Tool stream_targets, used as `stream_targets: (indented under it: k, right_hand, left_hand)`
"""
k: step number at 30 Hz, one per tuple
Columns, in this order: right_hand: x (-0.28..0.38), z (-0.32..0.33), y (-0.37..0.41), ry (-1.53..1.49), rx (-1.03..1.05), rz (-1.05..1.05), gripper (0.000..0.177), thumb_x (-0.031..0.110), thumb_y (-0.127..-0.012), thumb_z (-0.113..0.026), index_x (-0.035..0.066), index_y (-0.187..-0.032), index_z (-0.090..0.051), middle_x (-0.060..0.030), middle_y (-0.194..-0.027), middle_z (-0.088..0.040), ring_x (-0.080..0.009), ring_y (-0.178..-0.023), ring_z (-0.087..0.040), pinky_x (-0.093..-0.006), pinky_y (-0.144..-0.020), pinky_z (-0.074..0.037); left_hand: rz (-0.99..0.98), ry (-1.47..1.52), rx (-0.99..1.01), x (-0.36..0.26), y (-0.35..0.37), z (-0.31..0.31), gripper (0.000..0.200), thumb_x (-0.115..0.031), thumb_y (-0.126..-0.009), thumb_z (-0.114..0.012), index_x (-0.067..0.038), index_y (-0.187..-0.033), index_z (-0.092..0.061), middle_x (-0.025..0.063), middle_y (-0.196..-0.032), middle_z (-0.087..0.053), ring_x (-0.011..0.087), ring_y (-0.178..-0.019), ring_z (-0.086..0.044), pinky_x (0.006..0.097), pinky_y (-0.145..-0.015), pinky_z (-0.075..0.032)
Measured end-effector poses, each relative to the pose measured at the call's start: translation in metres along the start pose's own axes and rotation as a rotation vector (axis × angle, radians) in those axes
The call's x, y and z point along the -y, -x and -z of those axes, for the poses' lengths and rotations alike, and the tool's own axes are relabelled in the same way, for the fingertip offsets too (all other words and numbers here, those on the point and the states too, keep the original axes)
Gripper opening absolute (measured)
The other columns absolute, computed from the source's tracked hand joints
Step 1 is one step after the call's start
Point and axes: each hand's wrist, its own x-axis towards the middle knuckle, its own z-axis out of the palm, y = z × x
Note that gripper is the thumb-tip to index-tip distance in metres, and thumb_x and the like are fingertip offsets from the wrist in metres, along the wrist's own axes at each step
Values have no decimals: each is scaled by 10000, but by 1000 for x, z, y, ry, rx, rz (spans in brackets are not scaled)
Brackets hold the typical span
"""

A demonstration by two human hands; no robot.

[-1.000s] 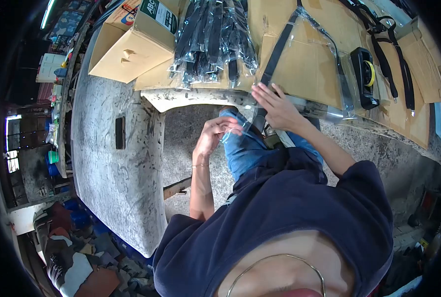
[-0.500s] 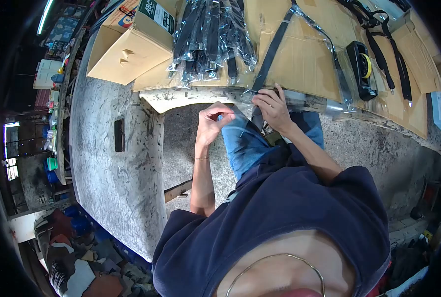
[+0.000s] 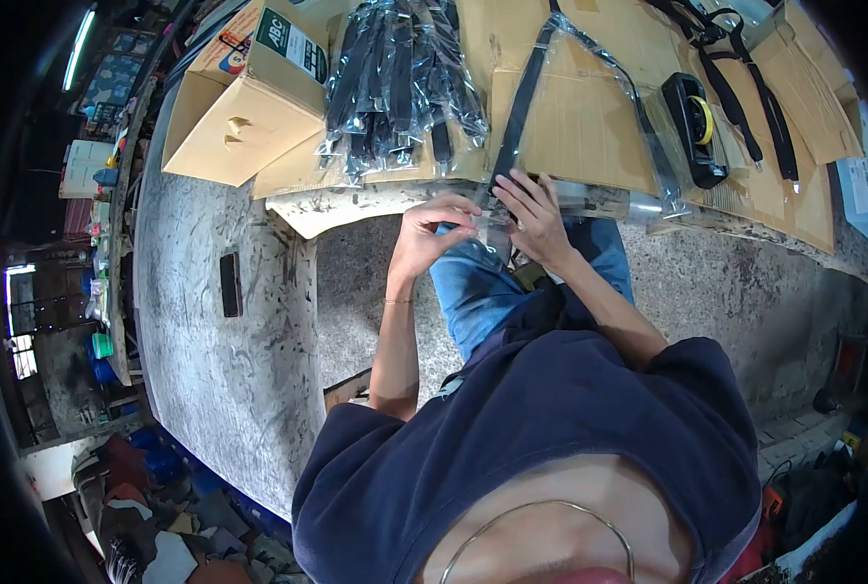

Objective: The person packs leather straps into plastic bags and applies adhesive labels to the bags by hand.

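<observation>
A long black strap (image 3: pixel 521 112) lies partly in a clear plastic sleeve (image 3: pixel 497 232) and runs down over the front edge of the table. My right hand (image 3: pixel 538 222) is closed around the strap's lower end at that edge. Just left of it, my left hand (image 3: pixel 432 234) pinches the clear plastic between thumb and fingers. Glare and the fingers partly hide the sleeve's end. The strap's other half (image 3: pixel 638 107), also wrapped in plastic, bends back to the right across the cardboard (image 3: pixel 575 136).
A heap of plastic-wrapped black straps (image 3: pixel 405 88) lies beside an open cardboard box (image 3: pixel 249 107). To the right are a black tape dispenser (image 3: pixel 692 131) and unwrapped black straps (image 3: pixel 765 107). A phone (image 3: pixel 230 284) rests on the worn side table (image 3: pixel 190 389).
My left hand has moved right, toward my right hand, and now pinches the plastic. The right hand stays on the strap end. The camera view has shifted slightly.
</observation>
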Motion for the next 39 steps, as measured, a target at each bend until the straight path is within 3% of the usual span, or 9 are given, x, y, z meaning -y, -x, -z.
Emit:
stream_targets:
  k: [3, 11, 16, 18, 20, 21, 32, 37, 39]
  right_hand:
    - [-13, -14, 2, 110, 158, 48, 500, 78, -740, -637, 123, -1231, -557, -2, -1334, -511, -246, -1332, -374, -568, -1086, -208]
    - [-12, -18, 2, 86, 147, 71, 489, 103, -736, -666, 94, -1216, -568, -35, -1345, -503, -260, -1329, -382, -613, -1075, -171]
    - [25, 9, -22, -305, -89, -102, 453, 180, -713, -743, 71, -1129, -599, -133, -1285, -522, -265, -1214, -465, -457, -1023, -336]
    - [25, 14, -33, -254, -161, -113, 354, 156, -746, -729, 38, -1066, -635, -139, -1111, -612, -233, -1016, -584, -356, -889, -452]
    - [12, 4, -38, -687, -95, -598, 257, 145, -797, -700, -12, -996, -662, -92, -865, -661, -150, -776, -619, -283, -725, -484]
    - [0, -5, -39, -767, -127, -621, 212, 140, -847, -660, -44, -951, -671, -45, -703, -646, -72, -635, -557, -229, -596, -448]
    - [-72, -20, -48, -619, 80, -769, 242, 196, -823, -677, -27, -916, -690, -88, -754, -681, -121, -678, -625, -271, -629, -476]
    - [-65, -10, -55, -476, 104, -761, 228, 166, -818, -666, -29, -934, -677, -154, -821, -691, -196, -703, -667, -297, -655, -498]
    - [-67, -14, -54, -480, 106, -763, 239, 162, -819, -663, -30, -962, -666, -165, -839, -691, -215, -712, -672, -305, -663, -503]
  left_hand:
    - [-8, 36, 26, -4, -6, -3, 204, 138, -670, -700, -3, -818, -706, 112, -961, -657, 183, -936, -598, 282, -811, -467]
    - [30, 105, -17, 0, -1, -4, 197, 146, -681, -682, 10, -823, -696, 121, -952, -657, 181, -929, -602, 287, -831, -473]
    - [87, 92, -94, 2, -27, -6, 96, 67, -775, -677, -1, -842, -686, 64, -959, -661, 112, -857, -603, 235, -746, -475]
    - [140, 5, -80, 1, -44, -6, 166, 40, -802, -671, 0, -961, -656, 52, -970, -657, 109, -871, -601, 237, -768, -472]
    - [132, 105, -83, 2, -62, -11, 293, 22, -827, -650, -7, -1110, -579, 81, -1063, -624, 118, -973, -579, 255, -812, -481]
    - [81, 216, -17, 4, -67, -10, 457, 28, -819, -647, -36, -1241, -485, 83, -1095, -608, 118, -985, -570, 255, -822, -476]
    - [234, -301, -192, 63, -50, -22, 460, -14, -675, -764, -37, -1102, -595, 14, -854, -626, 86, -799, -516, 227, -729, -441]
    - [-204, -732, -223, 45, -74, -35, 302, -71, -737, -707, -36, -1023, -616, 88, -946, -626, 230, -860, -590, 330, -752, -475]
    - [-447, -778, -45, 39, -89, -38, 254, -77, -746, -675, -35, -992, -628, 117, -1008, -622, 295, -961, -576, 378, -820, -465]
